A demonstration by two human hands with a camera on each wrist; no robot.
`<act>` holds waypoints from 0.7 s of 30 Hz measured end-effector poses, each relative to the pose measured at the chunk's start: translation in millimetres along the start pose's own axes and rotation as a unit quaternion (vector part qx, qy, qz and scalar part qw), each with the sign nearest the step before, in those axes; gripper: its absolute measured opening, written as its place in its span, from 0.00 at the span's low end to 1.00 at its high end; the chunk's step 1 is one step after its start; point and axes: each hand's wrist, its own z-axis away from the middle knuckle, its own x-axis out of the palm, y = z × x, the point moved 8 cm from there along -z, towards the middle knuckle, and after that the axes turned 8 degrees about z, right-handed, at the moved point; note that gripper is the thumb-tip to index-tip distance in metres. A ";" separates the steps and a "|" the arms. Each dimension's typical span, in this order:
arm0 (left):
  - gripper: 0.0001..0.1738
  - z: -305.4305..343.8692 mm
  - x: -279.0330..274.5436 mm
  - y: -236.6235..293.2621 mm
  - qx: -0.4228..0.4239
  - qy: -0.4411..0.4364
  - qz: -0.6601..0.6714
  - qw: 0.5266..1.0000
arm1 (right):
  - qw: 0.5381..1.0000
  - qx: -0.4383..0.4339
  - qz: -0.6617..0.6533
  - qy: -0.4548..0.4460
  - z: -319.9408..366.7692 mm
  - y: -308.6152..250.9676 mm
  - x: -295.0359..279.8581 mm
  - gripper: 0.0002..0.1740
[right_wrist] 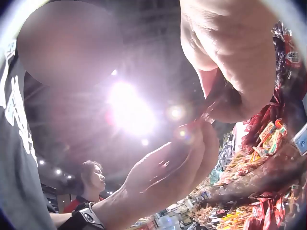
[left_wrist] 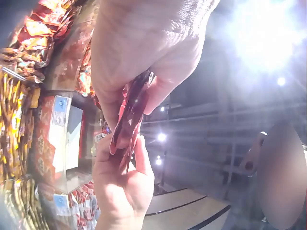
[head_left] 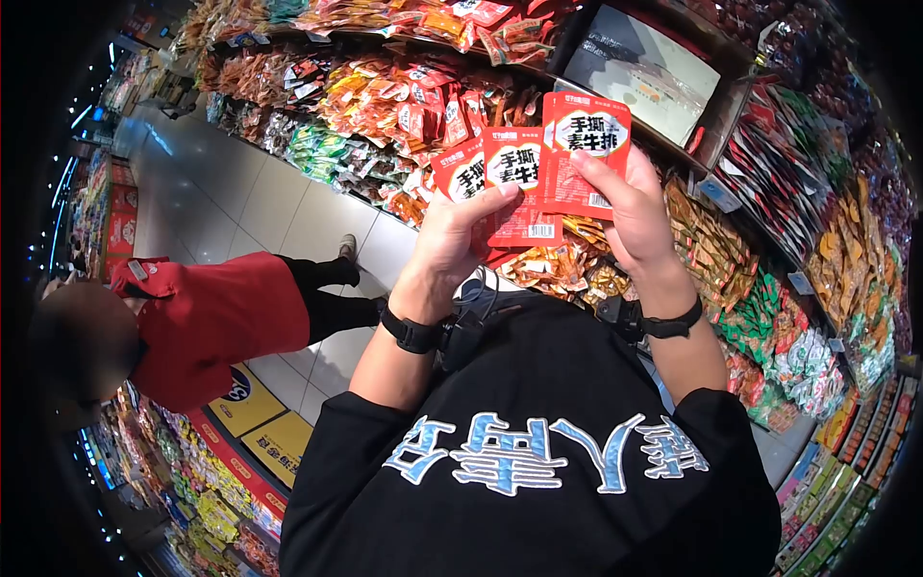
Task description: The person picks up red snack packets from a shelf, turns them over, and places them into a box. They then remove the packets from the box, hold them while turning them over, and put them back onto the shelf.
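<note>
Red snack packets with large black lettering on a white patch are spread like a fan between both hands in the head view. My left hand pinches the left packets, its thumb flat across their front. On the right, my right hand grips another packet, with a red edge of one more showing behind it. The left wrist view shows the packets edge-on, with fingers of both hands closed about them. In the right wrist view my right hand largely hides them.
Sloping bins of wrapped snacks curve around ahead and to the right. A framed screen-like panel stands among them, just beyond the packets. At left, a person in a red top is on the tiled floor, near another snack display.
</note>
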 end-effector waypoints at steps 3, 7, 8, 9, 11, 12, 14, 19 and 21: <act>0.22 -5.4 -8.6 -9.5 -0.012 0.021 -0.005 1.000 | 1.000 0.001 0.005 0.010 4.4 2.6 -4.5 0.14; 0.23 -8.5 1.7 -11.7 -0.010 0.000 -0.005 1.000 | 0.999 0.027 -0.001 0.026 8.0 8.7 -9.3 0.13; 0.23 -9.9 1.0 -13.8 -0.012 -0.004 -0.011 1.000 | 0.999 0.048 0.011 0.014 7.8 12.9 -10.5 0.13; 0.23 -10.6 -0.2 -16.2 -0.013 -0.006 -0.018 1.000 | 0.997 0.071 0.023 0.000 8.3 19.3 -13.7 0.14; 0.22 -11.0 1.7 -16.2 0.001 -0.006 -0.027 1.000 | 0.994 0.096 0.043 -0.022 7.7 23.4 -12.0 0.13; 0.20 -11.9 -0.7 -15.7 0.021 0.000 -0.028 0.999 | 0.994 0.088 0.056 -0.017 7.0 24.0 -12.9 0.13; 0.17 -14.9 -26.7 -19.8 0.024 0.068 -0.001 0.997 | 0.997 0.072 0.022 0.000 4.8 20.4 -14.0 0.12; 0.21 -7.1 -42.0 -21.6 -0.020 0.078 0.077 0.994 | 0.999 0.039 0.001 0.001 -3.9 11.1 -11.6 0.11; 0.18 -1.0 -39.6 -14.9 -0.004 0.077 0.084 0.993 | 0.999 0.035 0.008 -0.001 -4.2 6.6 -8.0 0.12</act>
